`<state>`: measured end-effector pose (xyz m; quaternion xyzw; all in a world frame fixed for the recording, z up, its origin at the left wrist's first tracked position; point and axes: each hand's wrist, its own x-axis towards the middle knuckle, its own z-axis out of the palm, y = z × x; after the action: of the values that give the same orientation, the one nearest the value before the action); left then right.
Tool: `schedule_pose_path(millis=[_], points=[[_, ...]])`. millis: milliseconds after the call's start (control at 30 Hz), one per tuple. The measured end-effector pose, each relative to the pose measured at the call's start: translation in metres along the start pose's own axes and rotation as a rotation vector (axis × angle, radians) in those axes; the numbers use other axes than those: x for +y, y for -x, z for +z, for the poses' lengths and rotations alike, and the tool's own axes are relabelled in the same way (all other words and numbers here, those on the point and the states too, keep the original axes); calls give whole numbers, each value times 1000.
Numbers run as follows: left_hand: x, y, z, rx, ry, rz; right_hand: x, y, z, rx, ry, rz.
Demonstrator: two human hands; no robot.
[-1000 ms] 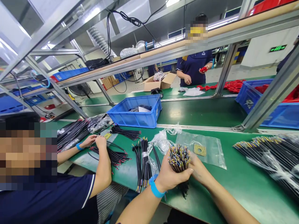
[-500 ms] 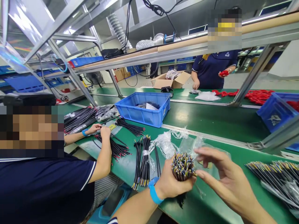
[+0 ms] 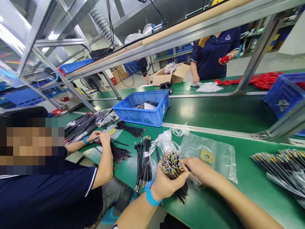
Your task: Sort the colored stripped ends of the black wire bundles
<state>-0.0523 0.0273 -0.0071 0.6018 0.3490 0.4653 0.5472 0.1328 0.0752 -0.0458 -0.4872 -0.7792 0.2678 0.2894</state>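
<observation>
At the near edge of a green assembly bench (image 3: 214,114): two bare hands work one bundle of wires.
Left hand (image 3: 166,186): grip clamped around the middle of a wire bundle (image 3: 172,165); a blue wristband (image 3: 150,193) circles the wrist.
Right hand (image 3: 199,170): fingers curled together against the same bundle from its 3 o'clock side, touching it.
Wire bundle: held just above the bench at 6 o'clock in the view, black leads with yellow and coloured tips fanned up toward 11 o'clock, dark tails hanging below the fist.
Zip bag (image 3: 214,156): clear, flat on the bench at 2 o'clock from the hands, a tan square gasket (image 3: 206,156) inside; the right hand overlaps its near corner.
Tied bundles (image 3: 144,163): black leads lying at 9 o'clock from the held bundle, beside crumpled clear plastic (image 3: 165,141).
Blue crate (image 3: 143,108): at 11 o'clock, farther back on the bench, dark items and a white slip inside.
Loose wires (image 3: 281,165): a large heap at 3 o'clock, well apart from the hands.
Co-worker at 9 o'clock: a person in a navy shirt, both hands (image 3: 100,137) on black leads.
Co-worker at 1 o'clock: a person across the line holding a red part (image 3: 224,59), red chain-like pieces (image 3: 262,79) spread alongside.
Cardboard box (image 3: 170,75): open, at 12 o'clock on the far bench.
</observation>
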Motion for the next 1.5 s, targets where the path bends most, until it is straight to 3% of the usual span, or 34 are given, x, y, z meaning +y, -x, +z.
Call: schedule_pose_path(millis=[67, 133, 200, 267, 400, 700, 933, 1100, 1267, 1500], points=[[1, 2, 6, 85, 13, -22, -4, 6, -11, 61, 11, -7], [3, 4, 11, 152, 11, -20, -18, 16, -31, 202, -52, -32], [5, 4, 14, 186, 0, -3, -38, 27, -49, 352, -177, -121], [7, 4, 16, 178, 16, 23, -58, 36, -57, 419, -248, -237], [8, 3, 15, 92, 57, 73, -77, 40, -50, 407, -264, -312], [6, -2, 12, 64, 129, 61, -69, 35, -43, 348, -408, -263], [6, -9, 13, 45, 110, 93, -61, 31, -30, 279, -760, -128], [14, -11, 16, 61, 125, 73, -59, 28, -21, 321, -725, -37], [11, -9, 13, 42, 135, 89, -65, 26, -24, 343, -742, -15], [6, -8, 9, 48, 134, 150, -69, 26, -29, 416, -623, -77]])
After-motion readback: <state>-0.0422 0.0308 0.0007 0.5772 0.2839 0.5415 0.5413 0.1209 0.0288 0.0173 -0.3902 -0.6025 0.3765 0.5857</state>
